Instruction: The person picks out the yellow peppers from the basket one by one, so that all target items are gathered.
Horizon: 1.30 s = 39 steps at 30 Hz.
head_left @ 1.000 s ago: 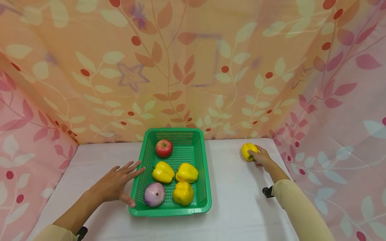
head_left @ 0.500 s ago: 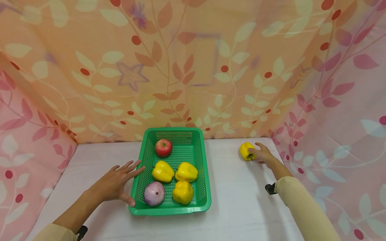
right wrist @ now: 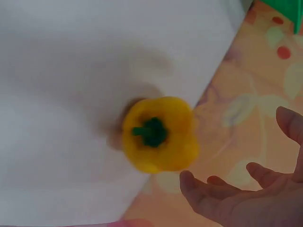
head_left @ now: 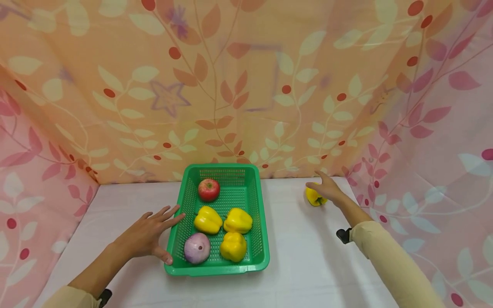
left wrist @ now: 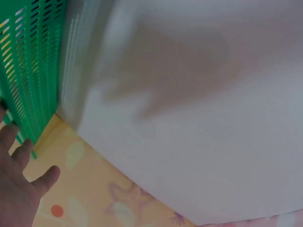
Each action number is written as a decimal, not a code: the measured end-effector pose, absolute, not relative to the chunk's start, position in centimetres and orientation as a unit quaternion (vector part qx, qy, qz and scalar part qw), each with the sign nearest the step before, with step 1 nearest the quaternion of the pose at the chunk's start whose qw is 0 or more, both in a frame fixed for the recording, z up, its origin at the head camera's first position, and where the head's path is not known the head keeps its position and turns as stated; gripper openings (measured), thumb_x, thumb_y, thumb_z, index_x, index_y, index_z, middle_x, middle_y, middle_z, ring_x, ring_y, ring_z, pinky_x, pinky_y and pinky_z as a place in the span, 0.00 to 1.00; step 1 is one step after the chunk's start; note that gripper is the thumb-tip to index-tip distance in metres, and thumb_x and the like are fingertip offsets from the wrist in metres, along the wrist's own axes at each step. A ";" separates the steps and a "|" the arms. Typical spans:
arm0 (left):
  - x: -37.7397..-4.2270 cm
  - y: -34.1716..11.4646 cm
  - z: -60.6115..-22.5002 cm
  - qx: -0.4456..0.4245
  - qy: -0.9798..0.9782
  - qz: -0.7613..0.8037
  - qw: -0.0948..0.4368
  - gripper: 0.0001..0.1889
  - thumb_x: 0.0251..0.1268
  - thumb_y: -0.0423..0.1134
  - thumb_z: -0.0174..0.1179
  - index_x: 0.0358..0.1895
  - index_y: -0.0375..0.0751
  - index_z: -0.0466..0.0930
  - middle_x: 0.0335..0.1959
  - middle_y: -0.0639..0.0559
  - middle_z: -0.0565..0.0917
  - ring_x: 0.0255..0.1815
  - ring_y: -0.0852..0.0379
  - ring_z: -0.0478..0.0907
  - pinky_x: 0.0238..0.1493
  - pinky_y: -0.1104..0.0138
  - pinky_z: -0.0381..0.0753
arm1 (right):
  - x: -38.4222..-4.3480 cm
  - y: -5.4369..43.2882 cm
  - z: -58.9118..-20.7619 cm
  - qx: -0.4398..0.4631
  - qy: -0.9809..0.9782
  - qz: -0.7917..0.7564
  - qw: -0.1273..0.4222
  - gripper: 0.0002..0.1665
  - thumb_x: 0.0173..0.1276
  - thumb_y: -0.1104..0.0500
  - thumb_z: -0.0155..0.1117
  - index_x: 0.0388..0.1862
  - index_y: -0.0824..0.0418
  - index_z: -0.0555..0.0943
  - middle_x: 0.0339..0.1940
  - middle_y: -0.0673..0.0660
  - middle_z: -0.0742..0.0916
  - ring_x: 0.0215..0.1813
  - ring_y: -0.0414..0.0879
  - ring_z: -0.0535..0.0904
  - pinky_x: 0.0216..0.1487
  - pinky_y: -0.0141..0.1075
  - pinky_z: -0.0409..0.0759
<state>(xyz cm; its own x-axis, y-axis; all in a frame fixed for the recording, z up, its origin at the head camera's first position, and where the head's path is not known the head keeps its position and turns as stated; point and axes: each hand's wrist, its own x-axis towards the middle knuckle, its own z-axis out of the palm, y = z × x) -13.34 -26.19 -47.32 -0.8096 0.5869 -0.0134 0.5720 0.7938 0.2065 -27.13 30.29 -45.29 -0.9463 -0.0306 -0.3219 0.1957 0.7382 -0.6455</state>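
A yellow bell pepper [right wrist: 163, 135] with a green stem lies on the white table at the back right. Over it in the head view is my right hand [head_left: 326, 188], its fingers spread; the right wrist view shows the fingertips apart from the pepper. My left hand [head_left: 148, 235] has its fingers spread at the left rim of a green plastic basket [head_left: 265, 239]. Inside the basket are a red apple [head_left: 209, 190], a purple onion [head_left: 197, 248] and three yellow bell peppers, one at the left [head_left: 208, 220], one at the right [head_left: 238, 220] and one nearer [head_left: 233, 247].
The white table [head_left: 292, 265] ends at a patterned curtain [head_left: 246, 85] behind it. Pink curtain sides [head_left: 435, 141] enclose it left and right. The basket's perforated wall [left wrist: 35, 61] stands close to the left hand.
My right hand has let go of the yellow bell pepper and risen above it, fingers spreading. The pepper stays on the table. The left hand and basket have not visibly moved.
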 end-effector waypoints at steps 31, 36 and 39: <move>-13.3 -26.1 -47.0 0.298 0.948 0.097 0.052 0.62 0.30 0.77 0.70 0.73 0.44 0.68 0.75 0.37 0.63 0.72 0.29 0.62 0.57 0.30 0.67 | -23.3 17.1 -39.6 -0.113 0.749 -0.563 0.331 0.46 0.75 0.49 0.60 0.82 0.52 0.47 0.78 0.67 0.60 0.70 0.69 0.68 0.60 0.53 0.78; -13.3 -26.1 -47.0 0.299 0.948 0.097 0.048 0.63 0.29 0.78 0.70 0.74 0.44 0.67 0.75 0.37 0.63 0.71 0.29 0.63 0.57 0.30 0.68 | -23.0 16.0 -40.2 -0.116 0.730 -0.573 0.353 0.48 0.74 0.48 0.62 0.82 0.52 0.46 0.78 0.68 0.60 0.71 0.70 0.67 0.59 0.53 0.79; -13.3 -26.1 -47.0 0.304 0.947 0.097 0.040 0.63 0.29 0.78 0.69 0.73 0.44 0.67 0.75 0.37 0.64 0.70 0.29 0.64 0.56 0.30 0.68 | -22.5 15.4 -40.5 -0.114 0.728 -0.567 0.367 0.48 0.74 0.48 0.62 0.82 0.50 0.47 0.78 0.67 0.60 0.70 0.69 0.67 0.57 0.53 0.80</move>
<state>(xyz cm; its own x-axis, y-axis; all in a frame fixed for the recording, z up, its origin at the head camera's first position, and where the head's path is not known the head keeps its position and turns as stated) -13.25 -26.08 -47.01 -0.8116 0.5840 -0.0167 0.5686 0.7960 0.2076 -22.52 15.35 -40.50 -0.7043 -0.5822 -0.4061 0.2508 0.3312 -0.9096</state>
